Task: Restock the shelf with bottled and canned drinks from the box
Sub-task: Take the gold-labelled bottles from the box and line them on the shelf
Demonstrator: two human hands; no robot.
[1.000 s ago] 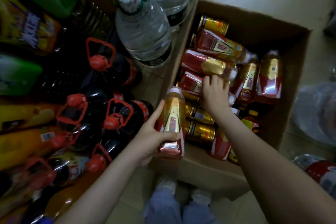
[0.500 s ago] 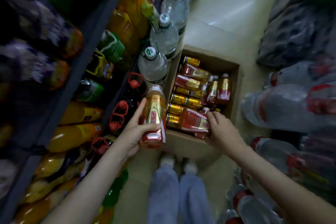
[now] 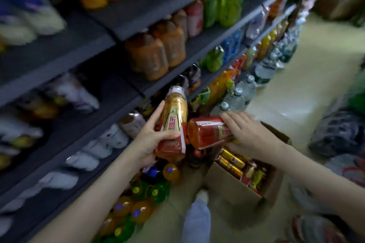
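My left hand [image 3: 150, 140] grips an upright gold-and-red drink bottle [image 3: 173, 122] with a white cap. My right hand [image 3: 250, 134] holds a second bottle of the same kind [image 3: 209, 132] lying sideways, its base almost touching the first. Both bottles are raised in front of the dark shelf [image 3: 110, 116]. Below my right hand, the open cardboard box [image 3: 227, 185] stands on the floor with several gold cans and red bottles inside.
The shelving runs along the left with blurred rows of bottles on every level. Large soda and water bottles stand on the floor at its foot. Wrapped bottle packs [image 3: 335, 136] lie to the right of the pale aisle floor [image 3: 308, 85]. My feet are beside the box.
The view has swung up from the box to the shelf. My right hand has lifted a second bottle out of the box, and both hands have risen with their bottles.
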